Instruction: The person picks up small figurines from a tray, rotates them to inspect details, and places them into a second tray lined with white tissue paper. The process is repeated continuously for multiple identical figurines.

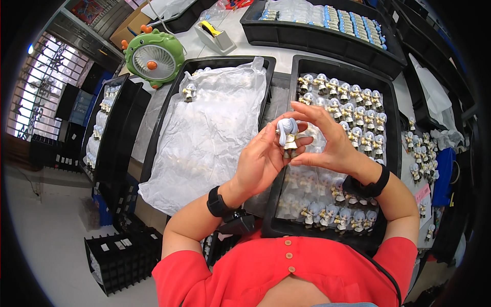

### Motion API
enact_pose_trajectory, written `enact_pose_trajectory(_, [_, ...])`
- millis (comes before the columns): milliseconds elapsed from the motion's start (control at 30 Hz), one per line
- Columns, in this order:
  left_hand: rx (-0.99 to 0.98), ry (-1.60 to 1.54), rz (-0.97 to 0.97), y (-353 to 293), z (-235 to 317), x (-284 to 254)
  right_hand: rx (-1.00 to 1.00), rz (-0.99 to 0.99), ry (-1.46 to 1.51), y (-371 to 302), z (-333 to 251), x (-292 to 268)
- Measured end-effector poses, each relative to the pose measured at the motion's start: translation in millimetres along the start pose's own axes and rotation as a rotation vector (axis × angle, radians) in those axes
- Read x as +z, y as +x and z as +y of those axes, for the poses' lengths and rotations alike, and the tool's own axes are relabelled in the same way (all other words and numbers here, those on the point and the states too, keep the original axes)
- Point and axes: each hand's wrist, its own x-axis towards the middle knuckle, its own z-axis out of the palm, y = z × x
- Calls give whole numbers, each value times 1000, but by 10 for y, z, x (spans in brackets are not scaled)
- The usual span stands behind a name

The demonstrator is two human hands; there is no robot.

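A small figurine point(289, 137) with pale blue-grey hair, a white outfit and dark boots stands upright in my left hand point(258, 165), its back mostly showing. The left thumb and fingers close around it. My right hand point(331, 139) curves about the figurine in a wide C, fingertips near the head and thumb near the boots; whether it touches is hard to see. Below the hands lies a black tray point(391, 110) with rows of similar figurines point(364, 115). To the left, another black tray point(176, 84) is covered by white tissue paper point(209, 128), with one figurine point(189, 92) on top.
A green fan point(154, 59) and a tape dispenser point(216, 40) stand at the back left. Behind the trays is a larger black bin point(317, 38) of wrapped figurines. Loose figurines point(423, 156) crowd the right side. Stacked crates point(123, 258) sit on the floor at left.
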Motion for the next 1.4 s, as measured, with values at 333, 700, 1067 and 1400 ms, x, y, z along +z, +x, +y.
enact_pose_trajectory(333, [16, 31, -7, 0, 3, -28, 21, -23, 25, -14, 18, -3])
enact_pose_trajectory(700, [35, 66, 18, 10, -32, -84, -37, -72, -33, 16, 56, -47])
enact_pose_trajectory(1067, [-121, 269, 129, -128, 570, -68, -47, 19, -138, 29, -6, -106])
enact_pose_trajectory(1400, [265, 1549, 871, 715, 1672, -1918, -15, 135, -178, 80, 65, -187])
